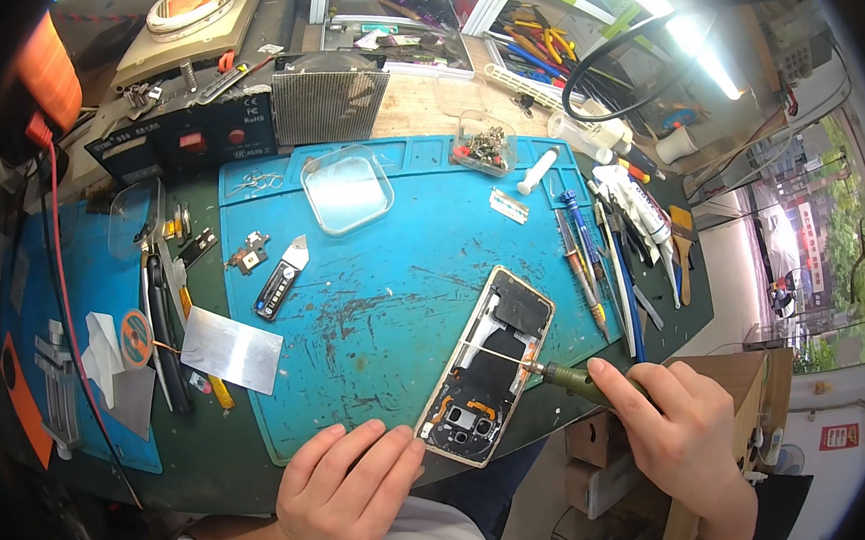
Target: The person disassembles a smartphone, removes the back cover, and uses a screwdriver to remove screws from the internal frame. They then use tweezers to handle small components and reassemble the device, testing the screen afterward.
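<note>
An opened smartphone (491, 372) lies on the blue work mat (347, 344) near its front right edge. Its pale frame surrounds black inner parts, with a camera cluster at the near end. My right hand (677, 428) is closed round the olive handle of a slim screwdriver (573, 380). The long thin shaft crosses the phone from the right, and its tip is by the phone's left edge; whether it touches, I cannot tell. My left hand (347, 485) rests with fingers stretched out at the mat's front edge, fingertips beside the phone's near left corner.
A utility blade (280, 279), a clear plastic dish (348, 190) and a metal sheet (233, 349) lie to the left. A box of screws (484, 147) stands at the back. Tweezers and drivers (584, 256) line the right side; a heat-sink device (327, 102) stands back left.
</note>
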### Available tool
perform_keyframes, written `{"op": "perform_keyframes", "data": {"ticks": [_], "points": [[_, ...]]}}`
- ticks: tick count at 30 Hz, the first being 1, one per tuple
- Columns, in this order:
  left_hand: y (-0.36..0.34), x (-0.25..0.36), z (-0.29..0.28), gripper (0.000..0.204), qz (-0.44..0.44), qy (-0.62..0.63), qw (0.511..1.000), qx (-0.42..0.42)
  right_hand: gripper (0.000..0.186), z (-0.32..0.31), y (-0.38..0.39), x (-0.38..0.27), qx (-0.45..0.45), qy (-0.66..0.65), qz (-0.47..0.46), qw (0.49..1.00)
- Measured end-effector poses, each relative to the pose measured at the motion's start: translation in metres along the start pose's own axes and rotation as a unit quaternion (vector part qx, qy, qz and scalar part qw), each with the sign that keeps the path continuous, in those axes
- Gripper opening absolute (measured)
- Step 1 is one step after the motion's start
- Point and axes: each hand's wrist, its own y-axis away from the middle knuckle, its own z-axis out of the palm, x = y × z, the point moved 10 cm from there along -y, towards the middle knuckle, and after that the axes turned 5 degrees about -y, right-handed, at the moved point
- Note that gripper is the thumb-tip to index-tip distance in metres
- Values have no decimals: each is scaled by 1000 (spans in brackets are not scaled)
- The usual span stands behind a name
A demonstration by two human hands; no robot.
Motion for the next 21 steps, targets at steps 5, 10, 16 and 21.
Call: {"op": "perform_keyframes", "data": {"ticks": [5,10,16,21], "points": [[0,0,0,22,-2,-2,1000,2,64,-7,-4,-1,3,30,1,1000],[0,0,-1,21,5,0,1000,6,63,-13,-8,-5,-10,65,-16,998],[0,-1,-1,20,3,1,1000,10,61,-25,-21,-14,-35,104,-45,993],[0,-2,-1,20,2,3,1000,8,60,-34,-30,-23,-55,114,-68,990]]}}
